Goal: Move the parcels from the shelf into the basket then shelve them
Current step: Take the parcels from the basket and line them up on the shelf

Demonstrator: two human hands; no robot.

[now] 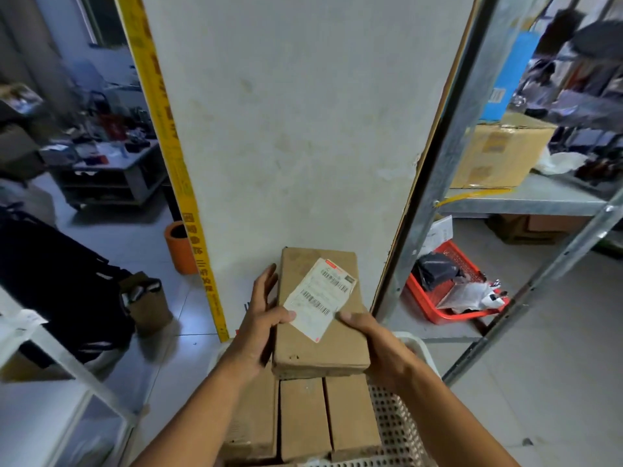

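Note:
I hold a flat brown cardboard parcel (320,338) with a white barcode label above a white perforated basket (401,429). My left hand (259,321) grips its left edge, thumb on the label. Its near right corner sits in the grip of my right hand (377,348). Three more brown parcels (303,419) stand on edge side by side in the basket, below the held one. A metal shelf (526,197) stands to the right.
A white pillar (296,129) with a yellow strip rises straight ahead. A red basket (448,288) with bags sits on the low shelf board at right. A large carton (499,150) rests on the shelf. An orange cylinder (178,247) and black bag lie left.

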